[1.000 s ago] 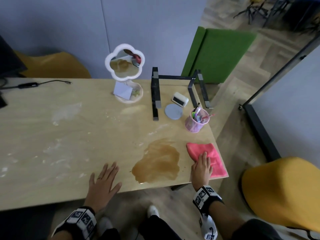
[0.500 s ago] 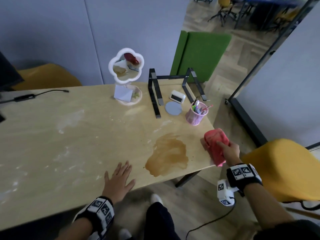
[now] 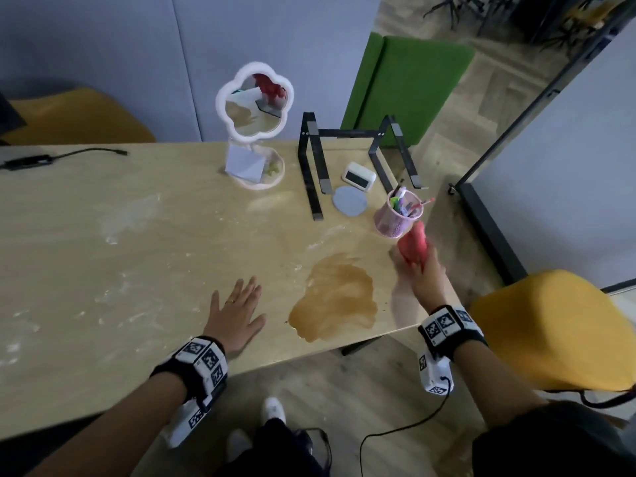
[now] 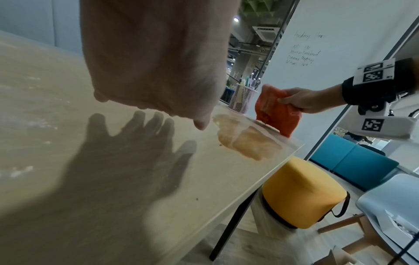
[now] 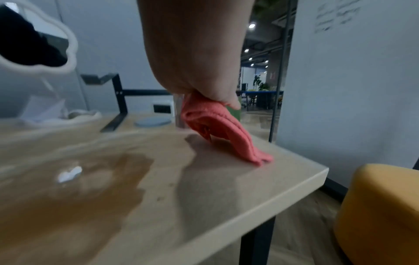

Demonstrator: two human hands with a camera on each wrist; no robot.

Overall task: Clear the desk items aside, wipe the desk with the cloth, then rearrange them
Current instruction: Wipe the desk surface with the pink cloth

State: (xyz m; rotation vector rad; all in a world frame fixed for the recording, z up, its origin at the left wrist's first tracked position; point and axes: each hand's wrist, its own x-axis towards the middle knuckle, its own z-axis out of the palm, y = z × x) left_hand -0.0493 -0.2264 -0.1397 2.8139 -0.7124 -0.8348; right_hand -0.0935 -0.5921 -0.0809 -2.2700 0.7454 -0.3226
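A pink cloth [image 3: 413,247] hangs bunched from my right hand [image 3: 425,270], which grips its upper end just in front of the pink mesh pen cup [image 3: 399,215]. In the right wrist view the cloth [image 5: 217,125] droops from my fingers [image 5: 226,102] and its lower tip touches the desk near the right edge. A brown spill [image 3: 335,297] lies on the wooden desk [image 3: 137,253] between my hands. My left hand [image 3: 237,304] is spread flat, fingers straight, holding nothing; the left wrist view shows its shadow on the desk below it.
At the back right stand a flower-shaped mirror [image 3: 254,105], a black laptop stand [image 3: 344,133], a small white clock [image 3: 358,175] and a grey coaster [image 3: 349,201]. White smears streak the desk's left half. A yellow stool [image 3: 550,321] sits beside the right edge.
My right hand lifted the cloth from lying flat at the front right corner and carried it, bunched, back toward the pen cup. My left hand stayed spread near the front edge.
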